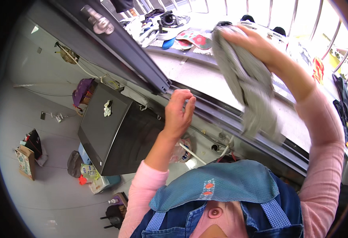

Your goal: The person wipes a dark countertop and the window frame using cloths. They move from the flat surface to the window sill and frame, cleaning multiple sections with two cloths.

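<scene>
My right hand (255, 47) is raised over the window ledge and grips a grey cloth (242, 71), perhaps a garment. The cloth hangs down in loose folds, blurred, across the sill and the sliding-window track (221, 114). My left hand (180, 110) is by the lower corner of the dark window frame (144, 68). Its fingers are curled in, with the thumb close to them, and nothing shows in its grasp. Whether it touches the track is unclear.
Outside, several shoes (168, 22) and flowered insoles (199, 40) lie on the ledge before metal railings (246, 7). A dark top-surfaced appliance (105, 119) stands at left. A white pole (191, 153) and an open pipe (215, 147) are below the window.
</scene>
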